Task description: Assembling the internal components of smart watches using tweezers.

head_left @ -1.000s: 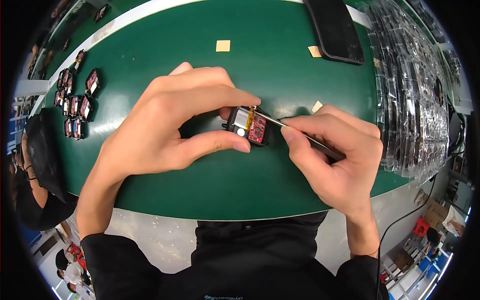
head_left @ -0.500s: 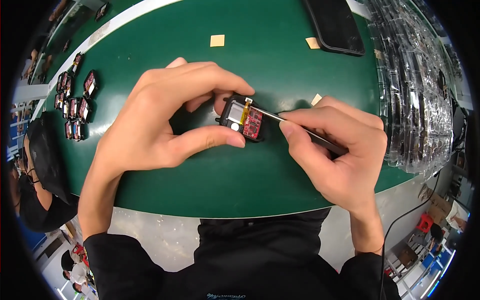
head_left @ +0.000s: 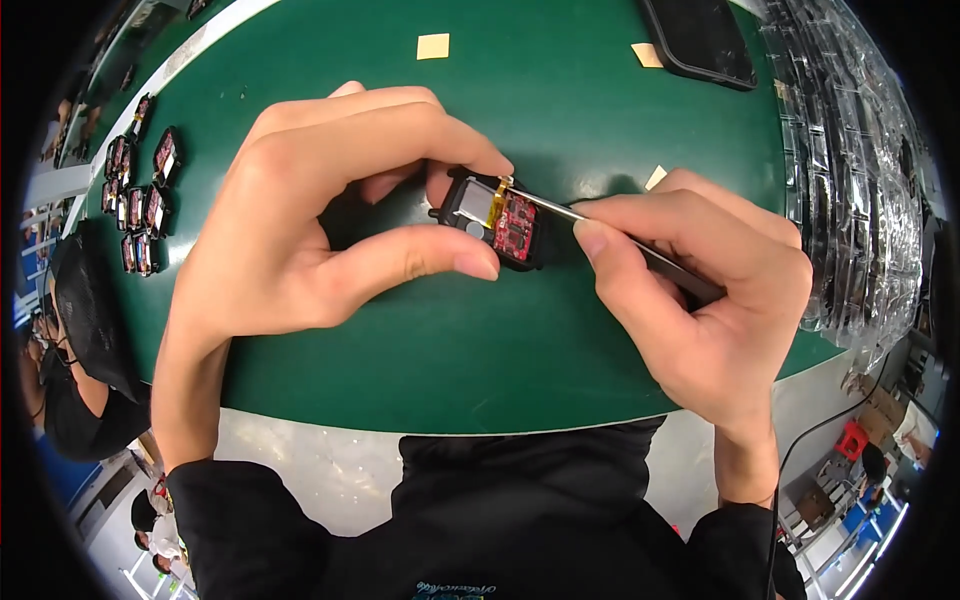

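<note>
My left hand (head_left: 330, 215) grips a small black electronic device housing (head_left: 525, 262) between thumb and fingers, its inside facing up. In the housing lie a silver battery pouch (head_left: 474, 203), a red circuit board (head_left: 516, 228) and a strip of yellow tape, with a round pale disc near my thumb. My right hand (head_left: 705, 290) is closed around metal tweezers (head_left: 640, 250), held like a pen. The tip of the tweezers reaches the upper edge of the housing, by the small connector at the end of the yellow strip; whether it touches is too small to tell.
Several similar open housings (head_left: 135, 210) stand grouped at the left of the green table (head_left: 480, 360). A black phone (head_left: 700, 45) lies at the back right, near small yellow paper pieces (head_left: 433, 46). Stacked clear plastic trays (head_left: 850, 190) line the right side. Another person's dark sleeve (head_left: 95, 310) is at far left.
The tweezer tip has moved up along the board toward the connector at the housing's top edge. My right hand has shifted slightly right. The housing has turned a little, and the whole view has shifted.
</note>
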Motion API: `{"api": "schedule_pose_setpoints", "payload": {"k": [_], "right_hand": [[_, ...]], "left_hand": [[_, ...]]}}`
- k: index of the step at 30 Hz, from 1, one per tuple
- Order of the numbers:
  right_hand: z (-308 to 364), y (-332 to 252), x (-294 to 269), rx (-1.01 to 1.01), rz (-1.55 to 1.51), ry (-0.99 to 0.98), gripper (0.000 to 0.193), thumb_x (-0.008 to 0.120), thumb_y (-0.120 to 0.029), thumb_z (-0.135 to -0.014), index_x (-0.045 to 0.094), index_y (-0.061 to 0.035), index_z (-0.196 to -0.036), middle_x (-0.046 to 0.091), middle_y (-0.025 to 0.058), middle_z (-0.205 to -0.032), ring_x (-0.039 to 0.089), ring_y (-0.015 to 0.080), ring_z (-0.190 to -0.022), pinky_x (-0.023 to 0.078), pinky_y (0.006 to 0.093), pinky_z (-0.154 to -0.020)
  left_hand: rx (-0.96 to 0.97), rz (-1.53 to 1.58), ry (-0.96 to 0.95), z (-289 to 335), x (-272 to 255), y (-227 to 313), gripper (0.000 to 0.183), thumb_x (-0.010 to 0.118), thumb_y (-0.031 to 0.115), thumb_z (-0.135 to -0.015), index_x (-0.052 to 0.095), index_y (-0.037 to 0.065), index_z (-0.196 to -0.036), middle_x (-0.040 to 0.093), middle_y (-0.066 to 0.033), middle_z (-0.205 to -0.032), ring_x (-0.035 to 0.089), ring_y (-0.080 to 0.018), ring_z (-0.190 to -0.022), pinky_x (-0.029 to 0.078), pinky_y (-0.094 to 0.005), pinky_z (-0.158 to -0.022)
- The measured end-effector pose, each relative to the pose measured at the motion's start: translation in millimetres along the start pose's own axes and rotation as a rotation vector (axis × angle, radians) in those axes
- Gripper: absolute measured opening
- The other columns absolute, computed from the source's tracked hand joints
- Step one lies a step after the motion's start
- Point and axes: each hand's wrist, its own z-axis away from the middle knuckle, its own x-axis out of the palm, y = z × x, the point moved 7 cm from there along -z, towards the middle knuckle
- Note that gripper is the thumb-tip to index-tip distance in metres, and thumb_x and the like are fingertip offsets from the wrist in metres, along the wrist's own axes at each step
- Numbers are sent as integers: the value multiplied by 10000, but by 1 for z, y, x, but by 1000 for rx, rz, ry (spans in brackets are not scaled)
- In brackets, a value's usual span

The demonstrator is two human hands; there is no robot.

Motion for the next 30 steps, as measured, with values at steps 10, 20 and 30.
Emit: {"api": "schedule_pose_setpoints", "payload": {"k": [10,20,30], "right_hand": [[9,-12,-4,-226,182,113,293,860,113,-763,854,27,-1043,660,21,-746,452,30,-536,317,232,-497],[8,-14,3,-270,219,104,326,879,114,-756,861,11,-1065,678,22,-784,455,38,-540,324,238,-492],[3,-8,-5,-73,63,-4,161,819,90,-854,839,50,-1009,697,57,-741,599,96,-595,409,246,-545]], "left_hand": [[-17,-13,11,0,0,2,588,962,399,-702,826,16,-1126,708,-58,-856,481,-172,-687,410,-327,-697],[-21,-2,25,0,-1,1,566,965,369,-706,831,16,-1128,705,-56,-848,489,-169,-681,409,-322,-689],[31,100,-42,0,-1,-8,714,946,536,-692,833,-7,-1142,757,-73,-924,496,-152,-696,384,-318,-722]]}}
